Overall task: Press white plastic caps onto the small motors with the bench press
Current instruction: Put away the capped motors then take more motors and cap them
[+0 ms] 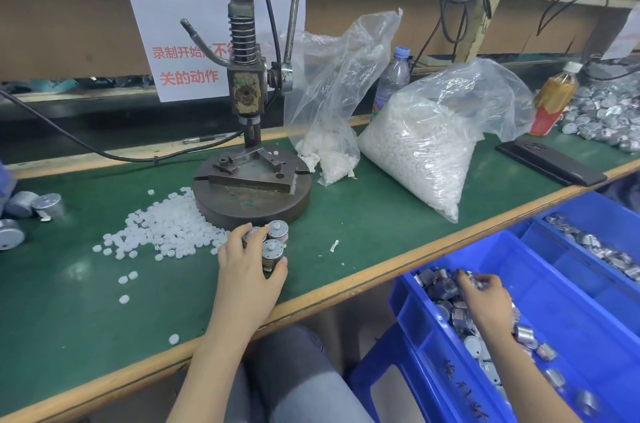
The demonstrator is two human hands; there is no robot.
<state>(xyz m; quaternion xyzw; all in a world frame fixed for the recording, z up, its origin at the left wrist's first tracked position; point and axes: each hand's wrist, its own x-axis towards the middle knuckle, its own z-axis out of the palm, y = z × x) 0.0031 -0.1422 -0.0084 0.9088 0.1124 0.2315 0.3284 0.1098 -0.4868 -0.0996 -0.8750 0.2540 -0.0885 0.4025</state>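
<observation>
The bench press [246, 100] stands on a round iron base [252, 200] in the middle of the green bench. A heap of white plastic caps [166, 230] lies at the base's left front. Three small motors [272, 246] with white caps on their shafts stand in front of the base, and my left hand [249, 265] curls round them, thumb and fingers touching their sides. My right hand [485, 298] is down in the blue bin [415, 315] of loose motors at the lower right, its fingers pinching a motor from the pile.
Two clear bags of white caps [426, 155] sit right of the press, with two bottles [389, 83] behind. More motors lie at the far right [602, 117] and left edge [34, 204]. A black tray [550, 162] rests near the bench's right edge. A second blue bin [595, 249] is behind the first.
</observation>
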